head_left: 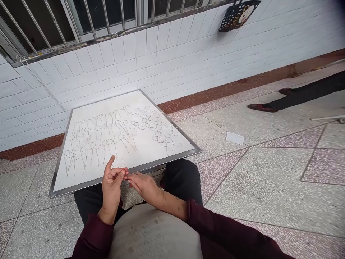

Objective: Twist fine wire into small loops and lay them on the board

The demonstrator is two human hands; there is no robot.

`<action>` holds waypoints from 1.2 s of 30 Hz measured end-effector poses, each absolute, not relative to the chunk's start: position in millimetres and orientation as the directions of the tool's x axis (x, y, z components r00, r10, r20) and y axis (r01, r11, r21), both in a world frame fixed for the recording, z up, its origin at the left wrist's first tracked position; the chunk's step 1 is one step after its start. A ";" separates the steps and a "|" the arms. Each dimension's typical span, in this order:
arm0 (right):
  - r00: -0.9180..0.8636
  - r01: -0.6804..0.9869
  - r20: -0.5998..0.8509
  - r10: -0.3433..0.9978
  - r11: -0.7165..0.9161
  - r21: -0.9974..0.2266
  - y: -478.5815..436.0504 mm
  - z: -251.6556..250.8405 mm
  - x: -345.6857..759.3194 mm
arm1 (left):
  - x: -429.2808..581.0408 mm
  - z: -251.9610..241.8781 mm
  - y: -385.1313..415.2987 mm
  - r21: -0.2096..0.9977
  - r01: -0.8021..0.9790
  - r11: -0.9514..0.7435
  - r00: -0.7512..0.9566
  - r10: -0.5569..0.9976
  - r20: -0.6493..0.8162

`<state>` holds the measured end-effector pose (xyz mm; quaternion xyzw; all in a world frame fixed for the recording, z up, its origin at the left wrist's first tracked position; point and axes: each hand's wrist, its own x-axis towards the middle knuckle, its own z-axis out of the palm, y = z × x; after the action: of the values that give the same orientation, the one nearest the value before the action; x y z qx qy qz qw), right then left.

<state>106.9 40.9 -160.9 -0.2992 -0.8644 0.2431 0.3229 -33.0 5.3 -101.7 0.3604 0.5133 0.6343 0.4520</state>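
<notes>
My left hand (113, 185) and my right hand (144, 185) meet at the near edge of a white board (81, 181) with a grey metal frame. The left hand's thumb and a finger pinch a thin loop of wire or thread (118, 161), while its index finger points up. The right hand's fingertips are pressed together against the left fingertips; what they grip is too small to name. Rows of thin looped pieces with tails (94, 145) lie on the board's left and middle. Closed loops without long tails (163, 138) are clustered at its right.
A white tiled wall (161, 63) with barred windows (105, 18) stands beyond the board. A patterned bag (238, 16) hangs on it. A white paper (235, 138) lies on the floor. Another person's legs (304, 91) are at the right. My knees are under the board's near edge.
</notes>
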 end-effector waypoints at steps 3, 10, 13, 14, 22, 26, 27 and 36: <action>-0.651 0.276 0.416 0.634 0.709 -0.649 43.1 -164.1 110.2 | -35.8 -98.4 4.0 0.985 -0.156 -0.070 -0.356 0.934 0.010; -0.514 -0.110 0.099 0.852 0.049 -0.993 64.0 -137.3 117.5 | -32.1 -97.7 1.2 0.984 -0.177 0.006 -0.164 0.986 -0.036; -0.576 -0.223 0.007 0.817 -0.149 -0.963 68.8 -129.0 118.5 | -27.9 -100.5 1.1 0.981 -0.187 0.049 -0.090 0.994 -0.067; -0.579 -0.242 -0.005 0.815 -0.178 -0.954 69.2 -128.3 118.7 | -27.1 -100.8 1.0 0.980 -0.188 0.067 -0.074 0.994 -0.082; -0.564 -0.277 -0.018 0.825 -0.210 -0.937 66.4 -133.1 119.3 | -26.4 -98.7 1.5 0.978 -0.144 0.152 -0.023 0.987 -0.157; -0.550 -0.246 -0.022 0.835 -0.187 -0.951 64.7 -130.4 120.5 | -26.0 -101.2 1.4 0.972 -0.150 0.180 -0.006 0.983 -0.183; -0.547 -0.240 -0.023 0.837 -0.184 -0.953 64.4 -129.7 120.9 | -26.0 -102.1 1.3 0.971 -0.156 0.183 -0.009 0.982 -0.186; -0.601 -0.260 0.003 0.799 -0.192 -0.946 66.1 -128.5 124.1 | -26.9 -106.0 0.8 0.972 -0.157 0.176 -0.005 0.984 -0.180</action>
<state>124.1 66.1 -128.5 -0.2587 -0.5211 0.7274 0.3639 -26.9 0.8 -106.0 0.4075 0.5070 0.4957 0.5755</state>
